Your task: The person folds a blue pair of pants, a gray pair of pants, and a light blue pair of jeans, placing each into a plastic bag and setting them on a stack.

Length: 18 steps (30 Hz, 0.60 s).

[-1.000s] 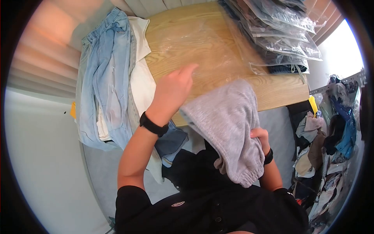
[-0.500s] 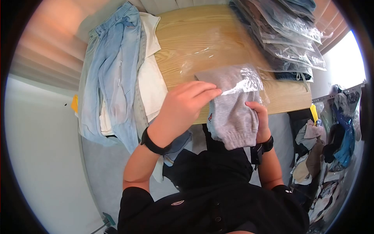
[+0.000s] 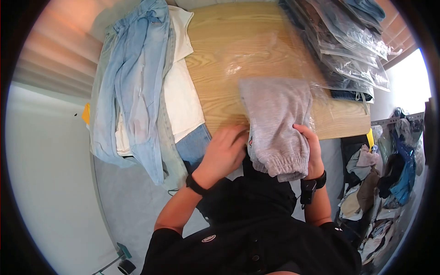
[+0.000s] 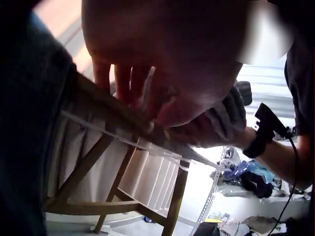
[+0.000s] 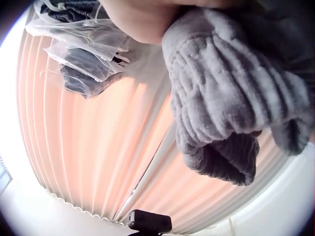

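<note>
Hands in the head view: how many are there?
2: the left hand beside the grey garment's left edge, its fingertips partly unclear, and the right hand gripping the garment's right side. No others show.

Bright glare at right, fisheye-curved edges with black corners, and a dim, shadowed left wrist view.

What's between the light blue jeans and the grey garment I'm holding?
In the head view: a greenish trouser leg, a white garment, darker denim lower down, wooden tabletop, and your left hand beside the grey garment.
</note>
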Available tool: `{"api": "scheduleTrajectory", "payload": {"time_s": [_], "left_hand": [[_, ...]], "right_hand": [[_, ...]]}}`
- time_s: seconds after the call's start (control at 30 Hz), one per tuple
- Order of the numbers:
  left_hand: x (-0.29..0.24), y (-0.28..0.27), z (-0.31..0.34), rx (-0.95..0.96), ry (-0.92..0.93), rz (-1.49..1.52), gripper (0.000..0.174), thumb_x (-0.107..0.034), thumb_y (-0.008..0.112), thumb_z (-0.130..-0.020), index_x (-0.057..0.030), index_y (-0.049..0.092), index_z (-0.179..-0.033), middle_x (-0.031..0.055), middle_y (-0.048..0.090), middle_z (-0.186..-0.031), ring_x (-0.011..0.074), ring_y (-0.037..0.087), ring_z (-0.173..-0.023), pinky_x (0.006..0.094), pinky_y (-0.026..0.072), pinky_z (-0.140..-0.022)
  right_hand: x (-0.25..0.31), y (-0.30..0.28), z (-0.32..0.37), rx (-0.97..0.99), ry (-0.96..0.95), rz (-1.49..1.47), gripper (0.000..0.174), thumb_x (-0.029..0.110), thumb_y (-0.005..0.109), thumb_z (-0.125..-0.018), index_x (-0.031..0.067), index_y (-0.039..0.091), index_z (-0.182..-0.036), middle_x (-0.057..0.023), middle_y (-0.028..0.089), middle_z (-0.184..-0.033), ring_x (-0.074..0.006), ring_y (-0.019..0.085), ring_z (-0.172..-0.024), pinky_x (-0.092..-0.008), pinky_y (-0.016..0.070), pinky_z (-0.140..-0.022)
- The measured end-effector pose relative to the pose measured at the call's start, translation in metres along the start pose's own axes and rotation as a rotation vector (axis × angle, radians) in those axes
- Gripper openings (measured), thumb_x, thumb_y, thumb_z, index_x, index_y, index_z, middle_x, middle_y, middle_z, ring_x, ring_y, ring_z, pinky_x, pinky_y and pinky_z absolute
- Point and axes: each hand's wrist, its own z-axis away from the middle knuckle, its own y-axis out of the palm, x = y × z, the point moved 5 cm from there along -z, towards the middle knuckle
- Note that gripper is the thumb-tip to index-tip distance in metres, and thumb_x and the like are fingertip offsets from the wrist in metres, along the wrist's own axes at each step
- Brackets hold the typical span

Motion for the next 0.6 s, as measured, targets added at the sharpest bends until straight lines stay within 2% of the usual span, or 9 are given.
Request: {"api": "scheduleTrajectory", "payload": {"time_s": [0.13,0.2,0.27,0.33,0.37,0.4,0.47,0.57,0.6], "left_hand": [[-0.005,0.025,-0.011,0.045,0.116,0.048,0.040,-0.005,0.065,-0.061,-0.0001,0.059,-0.101,0.0161,0.052,-0.115,0.0319,0.050,-0.104,0.0413,0.0395,-0.094],[-0.003,0.040,-0.015,0.117,0.045,0.085,0.045,-0.013,0.064,-0.067,-0.0015,0.057,-0.109,0.0174,0.051,-0.120,0.0349,0.045,-0.113,0.0442,0.0320,-0.102],[0.001,0.044,-0.019,0.127,0.002,0.133,0.047,-0.018,0.063,-0.069,-0.0029,0.055,-0.113,0.0174,0.050,-0.121,0.0352,0.042,-0.116,0.0442,0.0299,-0.103],[0.004,0.047,-0.024,0.138,-0.039,0.181,0.050,-0.023,0.062,-0.072,-0.0043,0.053,-0.118,0.0173,0.050,-0.123,0.0354,0.040,-0.119,0.0442,0.0279,-0.104],[0.007,0.046,-0.027,0.113,-0.105,0.349,0.051,-0.026,0.061,-0.074,-0.0051,0.052,-0.120,0.0168,0.050,-0.124,0.0353,0.040,-0.120,0.0443,0.0275,-0.104],[0.009,0.047,-0.029,0.086,-0.170,0.516,0.052,-0.028,0.060,-0.076,-0.0058,0.051,-0.122,0.0163,0.049,-0.125,0.0351,0.039,-0.121,0.0444,0.0270,-0.104],[0.009,0.049,-0.029,0.063,-0.182,0.444,0.051,-0.028,0.059,-0.077,-0.0059,0.052,-0.121,0.0155,0.049,-0.126,0.0345,0.039,-0.121,0.0441,0.0269,-0.104],[0.007,0.046,-0.028,0.038,-0.204,0.372,0.049,-0.028,0.059,-0.077,-0.0058,0.053,-0.120,0.0146,0.050,-0.126,0.0342,0.040,-0.121,0.0439,0.0269,-0.104],[0.007,0.044,-0.029,0.030,-0.209,0.376,0.048,-0.027,0.058,-0.077,-0.0055,0.054,-0.119,0.0146,0.051,-0.125,0.0345,0.040,-0.120,0.0440,0.0272,-0.104]], "right_hand": [[0.000,0.003,0.000,0.002,0.023,-0.039,0.033,0.014,0.054,-0.084,-0.0068,0.051,-0.109,-0.0181,0.062,-0.099,-0.0283,0.064,-0.085,-0.0413,0.0551,-0.075],[0.002,0.007,0.003,0.003,0.019,-0.038,0.034,0.014,0.054,-0.084,-0.0069,0.050,-0.111,-0.0180,0.062,-0.101,-0.0281,0.064,-0.086,-0.0404,0.0550,-0.076],[0.003,0.006,0.004,0.000,0.016,-0.039,0.035,0.014,0.054,-0.085,-0.0070,0.050,-0.112,-0.0178,0.062,-0.102,-0.0279,0.064,-0.086,-0.0396,0.0550,-0.077],[0.006,0.003,0.006,0.024,-0.029,0.032,0.040,0.014,0.056,-0.085,-0.0063,0.047,-0.118,-0.0160,0.060,-0.108,-0.0262,0.062,-0.094,-0.0375,0.0525,-0.082],[0.003,-0.001,0.007,0.021,-0.032,0.034,0.040,0.014,0.056,-0.085,-0.0063,0.047,-0.118,-0.0160,0.060,-0.108,-0.0262,0.062,-0.094,-0.0375,0.0525,-0.082],[0.002,-0.006,0.010,0.025,-0.101,0.108,0.043,0.014,0.058,-0.084,-0.0058,0.045,-0.120,-0.0148,0.059,-0.111,-0.0249,0.060,-0.099,-0.0365,0.0498,-0.086],[-0.003,-0.013,0.021,0.029,-0.168,0.183,0.047,0.013,0.060,-0.083,-0.0053,0.044,-0.123,-0.0136,0.057,-0.114,-0.0237,0.058,-0.103,-0.0356,0.0470,-0.090],[-0.016,-0.014,0.041,0.134,-0.162,0.387,0.071,0.014,0.069,-0.076,-0.0042,0.031,-0.134,-0.0135,0.049,-0.126,-0.0240,0.051,-0.114,-0.0365,0.0399,-0.097],[-0.018,-0.019,0.046,0.131,-0.160,0.386,0.071,0.014,0.069,-0.076,-0.0042,0.031,-0.134,-0.0135,0.049,-0.126,-0.0240,0.051,-0.114,-0.0365,0.0399,-0.097]]}}
